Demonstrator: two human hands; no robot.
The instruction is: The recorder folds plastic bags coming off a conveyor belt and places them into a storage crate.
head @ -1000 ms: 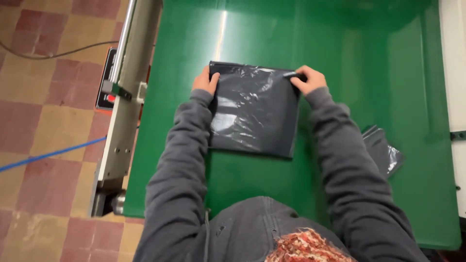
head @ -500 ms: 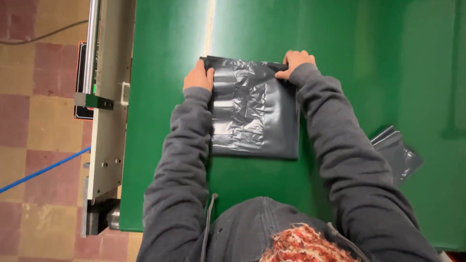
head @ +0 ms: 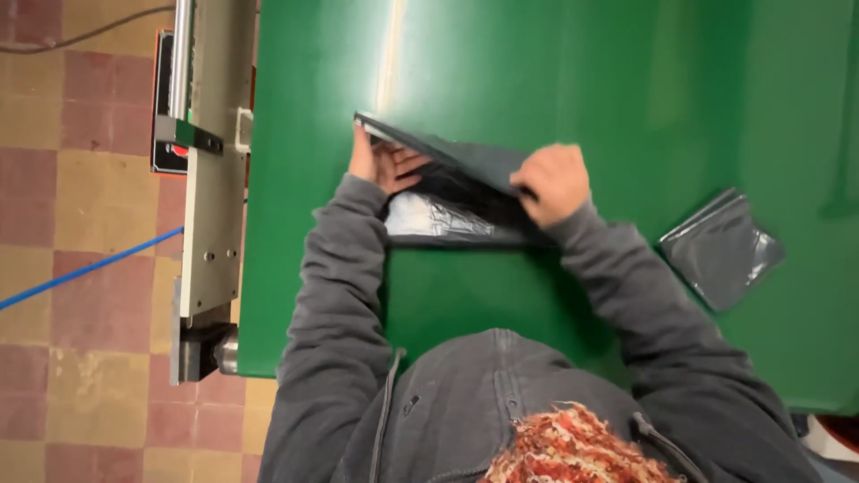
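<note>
The dark grey plastic bag [head: 452, 192] lies on the green bench [head: 555, 80], nearer the bench's left edge than its right, with its long axis running left to right across the person's front. Its far edge is lifted off the bench and folds back toward the person, highest at the far-left corner, while the near edge stays flat on the surface. The left hand [head: 383, 163] sits at that raised left corner, fingers curled under the lifted flap and pinching it. The right hand [head: 553, 182] is clenched knuckles-up around the flap's right end. Both grey sleeves reach forward from the body. The plastic is glossy and wrinkled, with a pale glare on the lower layer. A second folded dark bag [head: 723, 249] lies well apart, toward the bench's right edge
</note>
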